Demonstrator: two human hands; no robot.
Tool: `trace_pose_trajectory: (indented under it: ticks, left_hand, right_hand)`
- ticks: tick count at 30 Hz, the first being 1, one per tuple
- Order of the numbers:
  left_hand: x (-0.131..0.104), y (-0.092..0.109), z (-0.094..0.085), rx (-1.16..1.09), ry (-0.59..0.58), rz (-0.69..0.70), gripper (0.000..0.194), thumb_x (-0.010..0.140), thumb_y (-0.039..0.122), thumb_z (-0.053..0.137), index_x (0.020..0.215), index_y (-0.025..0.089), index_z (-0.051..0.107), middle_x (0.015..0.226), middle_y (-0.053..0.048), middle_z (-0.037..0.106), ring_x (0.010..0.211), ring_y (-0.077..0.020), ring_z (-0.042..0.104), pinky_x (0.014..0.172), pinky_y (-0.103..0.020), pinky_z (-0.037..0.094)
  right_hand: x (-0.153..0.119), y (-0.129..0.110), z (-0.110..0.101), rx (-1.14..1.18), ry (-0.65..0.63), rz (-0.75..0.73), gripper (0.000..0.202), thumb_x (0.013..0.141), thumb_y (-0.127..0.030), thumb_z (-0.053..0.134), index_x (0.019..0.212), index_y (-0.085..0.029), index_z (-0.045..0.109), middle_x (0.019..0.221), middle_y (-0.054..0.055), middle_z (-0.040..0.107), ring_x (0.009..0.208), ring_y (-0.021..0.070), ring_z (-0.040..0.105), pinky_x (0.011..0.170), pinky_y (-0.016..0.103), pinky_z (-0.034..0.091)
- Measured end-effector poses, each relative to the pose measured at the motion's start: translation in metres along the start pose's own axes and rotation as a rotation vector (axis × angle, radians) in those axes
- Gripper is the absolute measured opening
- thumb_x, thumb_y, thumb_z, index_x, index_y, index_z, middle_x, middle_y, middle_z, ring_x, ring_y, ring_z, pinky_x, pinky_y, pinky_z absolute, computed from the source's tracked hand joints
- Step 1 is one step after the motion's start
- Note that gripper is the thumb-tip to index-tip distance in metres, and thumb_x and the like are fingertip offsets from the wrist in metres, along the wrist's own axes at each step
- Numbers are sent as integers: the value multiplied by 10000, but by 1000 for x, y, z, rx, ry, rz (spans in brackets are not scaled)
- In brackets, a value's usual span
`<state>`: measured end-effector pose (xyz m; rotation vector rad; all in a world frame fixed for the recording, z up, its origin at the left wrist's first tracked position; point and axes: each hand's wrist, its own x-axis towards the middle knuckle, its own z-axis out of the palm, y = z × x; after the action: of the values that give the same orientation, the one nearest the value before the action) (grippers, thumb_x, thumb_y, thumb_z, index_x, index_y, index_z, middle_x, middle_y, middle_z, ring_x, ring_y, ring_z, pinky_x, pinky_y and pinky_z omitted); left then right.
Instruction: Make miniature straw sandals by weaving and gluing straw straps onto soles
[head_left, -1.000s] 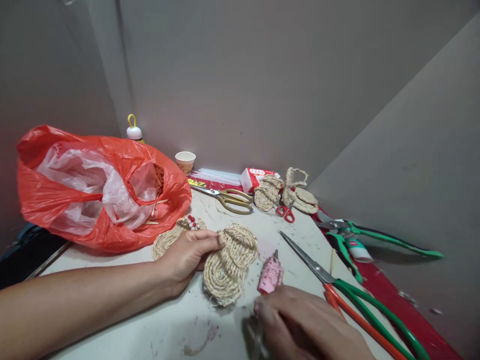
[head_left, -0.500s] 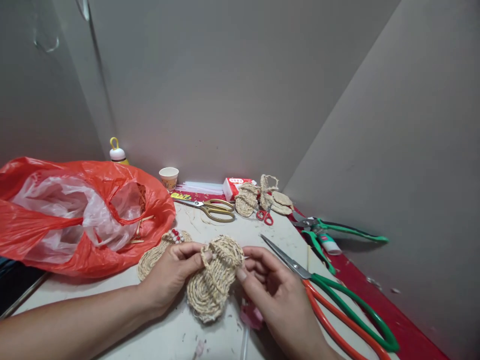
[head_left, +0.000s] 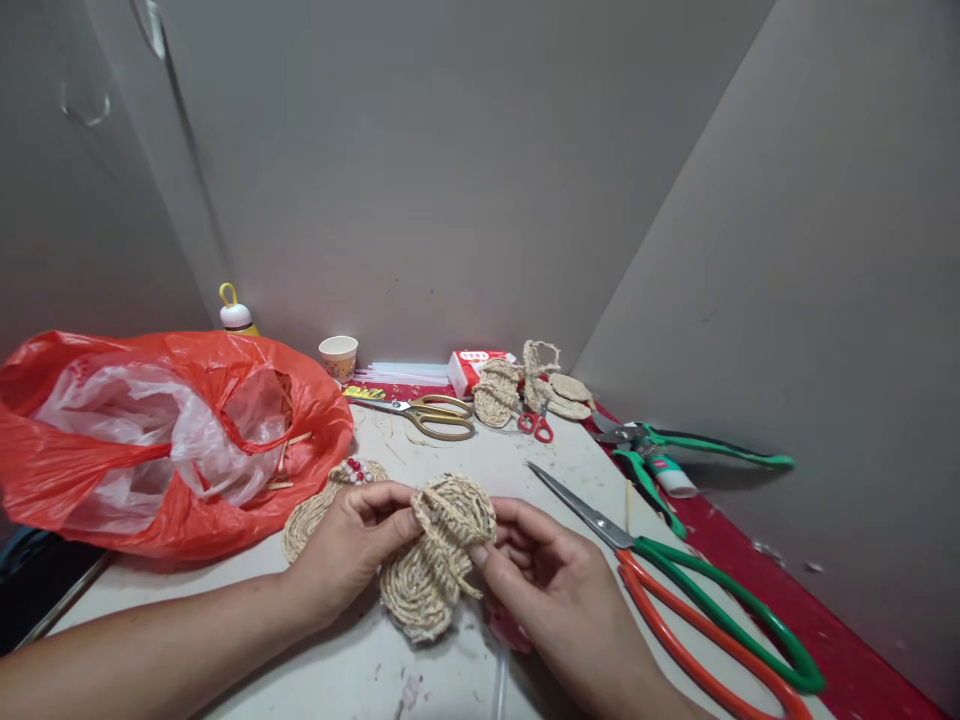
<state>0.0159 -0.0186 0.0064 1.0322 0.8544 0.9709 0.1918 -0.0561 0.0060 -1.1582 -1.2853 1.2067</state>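
Observation:
A small woven straw slipper [head_left: 426,570] is held between both hands above the table, its coiled sole tilted toward me and a braided band across it. My left hand [head_left: 360,545] pinches its upper left edge between thumb and fingers. At its right edge, my right hand [head_left: 551,575] grips with thumb and bent fingers, the thumb pressing by the band. A short straw end sticks out below that thumb. Behind my left hand lies a second straw slipper [head_left: 307,520] with red and white beads. Partly hidden under my right hand is a pink object [head_left: 510,632] beside a translucent stick [head_left: 500,685].
Large scissors with green and orange handles [head_left: 675,580] lie at right, near green-handled pruning shears [head_left: 645,450]. A red plastic bag [head_left: 315,490] fills the left. At the back stand gold-handled scissors [head_left: 442,418], a paper cup [head_left: 339,358], a tissue pack [head_left: 465,375] and small red scissors [head_left: 536,425].
The band on the slipper has shifted under my fingers, and a short straw end now shows below my right thumb. The whole view has moved slightly. Both hands keep their grip.

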Motion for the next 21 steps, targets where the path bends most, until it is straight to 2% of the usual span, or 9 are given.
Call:
trace_pose_trajectory:
  ticks: [11,17,21]
  left_hand:
    - [-1,1,1,57,20,11,237,711,356,766,753,135,692,678,11,634,631,-82,518,611,-177,392]
    - [-2,3,2,51,21,10,242,704,360,771,737,140,675,642,31,603,588,-68,483,562,-169,363]
    - [0,0,-1,43,33,39,227,688,331,786,726,144,663,634,35,588,604,-74,492,571,-172,369]
  right_hand:
    - [2,9,1,93,-21,64,235,739,-226,668,967,-171,644,658,-36,573,365,35,365,314,162,285]
    - [4,-5,3,101,-39,103,248,718,-231,669,954,-159,639,627,-44,550,358,41,361,320,173,296]
    - [5,-14,-1,44,22,127,298,699,-308,686,946,-150,631,644,-33,547,437,72,435,372,182,361]
